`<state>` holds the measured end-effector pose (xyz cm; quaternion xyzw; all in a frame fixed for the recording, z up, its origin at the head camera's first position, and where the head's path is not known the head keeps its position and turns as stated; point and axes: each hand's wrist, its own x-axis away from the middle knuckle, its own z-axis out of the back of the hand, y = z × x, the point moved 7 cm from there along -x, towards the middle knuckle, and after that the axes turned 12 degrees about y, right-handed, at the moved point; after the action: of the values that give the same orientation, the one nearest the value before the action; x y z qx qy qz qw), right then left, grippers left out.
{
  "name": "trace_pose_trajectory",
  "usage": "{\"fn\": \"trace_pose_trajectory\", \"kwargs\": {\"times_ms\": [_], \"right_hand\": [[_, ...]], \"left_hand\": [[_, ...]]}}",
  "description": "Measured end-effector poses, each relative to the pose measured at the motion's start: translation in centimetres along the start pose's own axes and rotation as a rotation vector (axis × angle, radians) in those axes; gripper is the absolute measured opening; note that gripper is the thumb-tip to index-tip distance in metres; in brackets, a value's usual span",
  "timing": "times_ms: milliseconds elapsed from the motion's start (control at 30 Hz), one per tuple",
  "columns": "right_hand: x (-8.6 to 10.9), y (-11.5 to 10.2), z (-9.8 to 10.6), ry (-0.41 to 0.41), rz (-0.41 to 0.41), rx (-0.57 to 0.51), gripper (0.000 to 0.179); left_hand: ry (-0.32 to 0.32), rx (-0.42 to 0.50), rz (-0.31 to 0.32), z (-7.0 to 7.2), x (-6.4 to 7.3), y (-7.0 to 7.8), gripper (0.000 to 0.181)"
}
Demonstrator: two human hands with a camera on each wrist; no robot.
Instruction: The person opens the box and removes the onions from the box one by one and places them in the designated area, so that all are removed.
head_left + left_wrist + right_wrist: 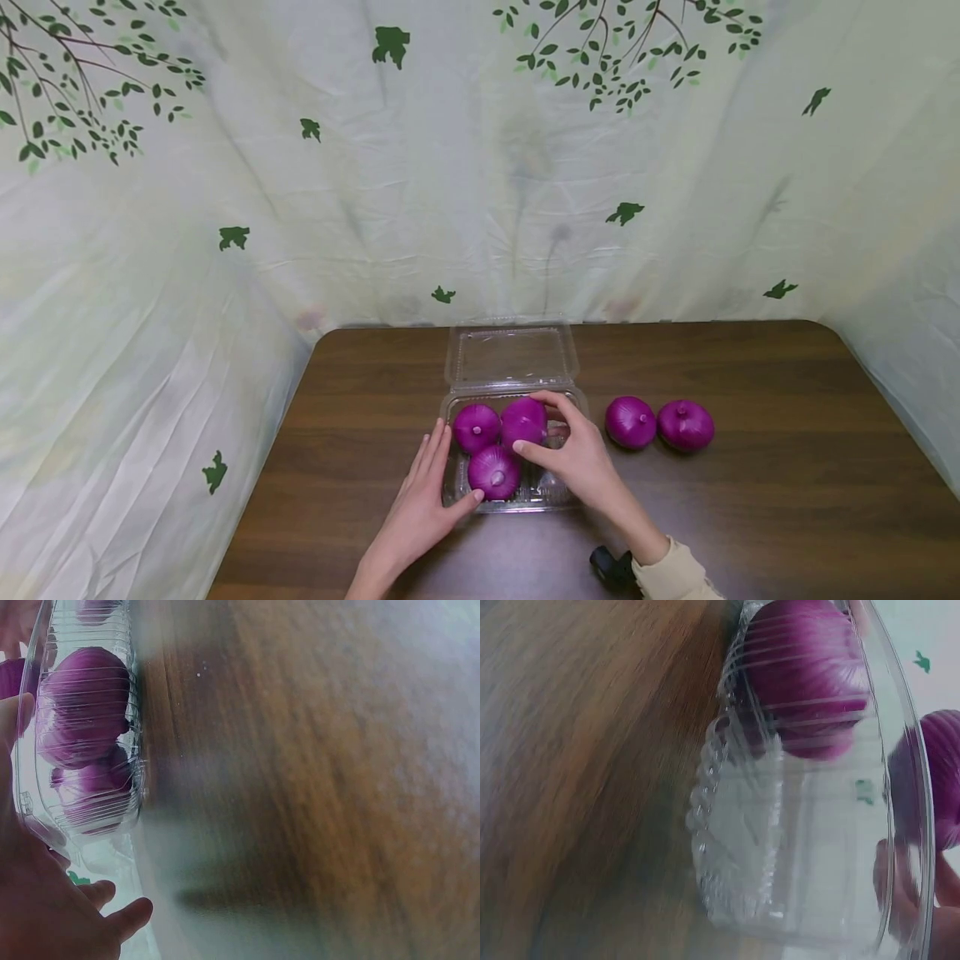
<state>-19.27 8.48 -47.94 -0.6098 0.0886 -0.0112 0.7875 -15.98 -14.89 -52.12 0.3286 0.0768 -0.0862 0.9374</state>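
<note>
A clear plastic clamshell box (555,492) stands on the table with its lid (513,357) laid back. Inside it are two purple onions, one at the back left (477,428) and one at the front (495,472). My right hand (581,458) holds a third purple onion (522,422) between thumb and fingers at the back of the box; in the right wrist view this onion (943,780) shows above the rim. Along the box's left side lies my left hand (420,510), fingers extended, its thumb at the front edge beside the front onion.
Two more purple onions (630,422) (686,425) sit side by side on the brown wooden table (810,467), right of the box. A black object (611,568) is by my right wrist. A pale leaf-printed curtain (480,192) hangs behind the table and along its sides.
</note>
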Motion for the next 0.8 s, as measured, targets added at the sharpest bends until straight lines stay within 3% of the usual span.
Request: {"fn": "trace_pose_trajectory", "kwargs": {"times_ms": [133,500,800], "right_hand": [[0.1,0.0,0.7,-0.005,0.009,0.017,0.062],[0.3,-0.3,2.9,-0.002,-0.019,-0.092,0.072],[0.3,-0.5,4.8,0.029,0.070,-0.062,0.069]], "left_hand": [[-0.001,0.004,0.005,0.0,0.0,0.0,0.105],[0.009,-0.004,-0.002,0.1,0.0,0.1,0.105],[0.018,0.002,-0.021,0.3,0.0,0.4,0.105]]}}
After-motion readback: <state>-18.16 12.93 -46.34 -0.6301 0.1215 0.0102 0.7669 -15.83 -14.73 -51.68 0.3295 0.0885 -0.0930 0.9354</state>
